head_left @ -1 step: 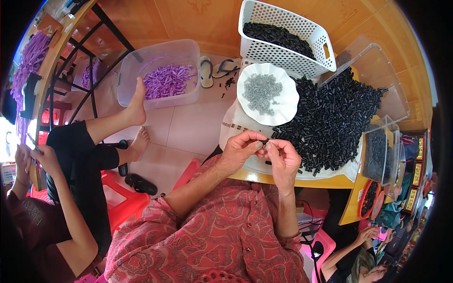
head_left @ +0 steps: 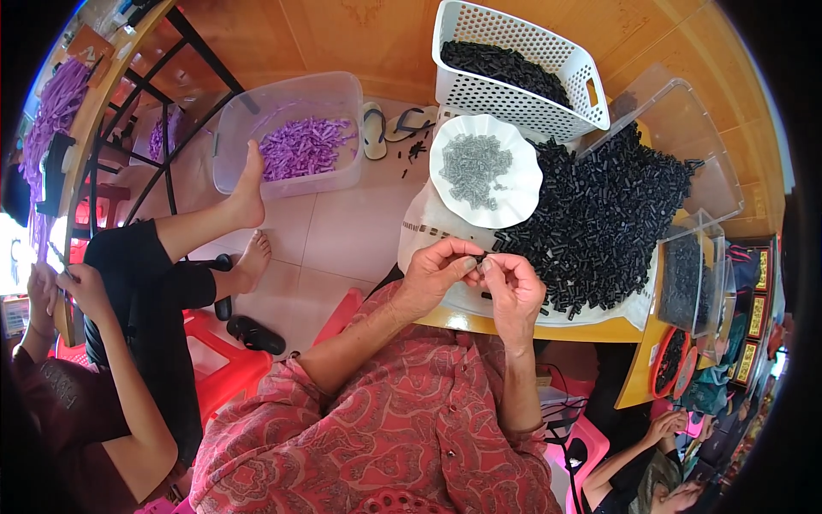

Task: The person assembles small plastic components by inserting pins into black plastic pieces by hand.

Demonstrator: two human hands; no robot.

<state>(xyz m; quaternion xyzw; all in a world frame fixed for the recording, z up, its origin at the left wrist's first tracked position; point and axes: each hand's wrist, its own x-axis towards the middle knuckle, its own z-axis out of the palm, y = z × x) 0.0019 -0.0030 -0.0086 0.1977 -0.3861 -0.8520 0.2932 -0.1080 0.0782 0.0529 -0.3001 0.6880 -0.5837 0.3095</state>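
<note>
My left hand (head_left: 435, 272) and my right hand (head_left: 515, 291) meet at the table's near edge, fingertips pinched together. Between them is a small black tubular piece (head_left: 481, 257), mostly covered by the fingers. Just beyond lies a big heap of short black tubular pieces (head_left: 591, 227), spread on a white cloth (head_left: 419, 214). A white dish with a wavy rim (head_left: 527, 193) stands left of the heap, holding many tiny clear grey pieces (head_left: 476, 167).
Behind the dish is a white perforated basket (head_left: 522, 94) of black pieces. Clear plastic bins (head_left: 719, 163) stand at the right. A translucent tub (head_left: 227, 141) of purple strips sits on the floor. One co-worker (head_left: 128, 377) sits at left, another (head_left: 634, 467) at lower right.
</note>
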